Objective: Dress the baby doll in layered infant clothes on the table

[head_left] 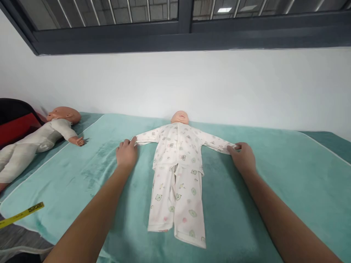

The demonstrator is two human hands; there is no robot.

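A baby doll (180,117) lies on its back, dressed in a white pajama top (178,144) and pajama pants (189,208) with small animal prints. Its arms are stretched out to both sides. My left hand (127,152) pinches the end of the pajama sleeve (148,136) on the left. On the other side, my right hand (243,157) pinches the cuff of the right-hand sleeve (215,141). Whether the doll's hands are inside the cuffs is hidden. The pants' legs lie slightly apart, their hems toward me.
A teal blanket (109,204) covers the surface. At the left, a second doll (41,137) with a white cloth body lies beside a red and black bag (18,122). A yellow strip (23,214) crosses the near left edge. Behind stand a white wall (175,80) and a barred window.
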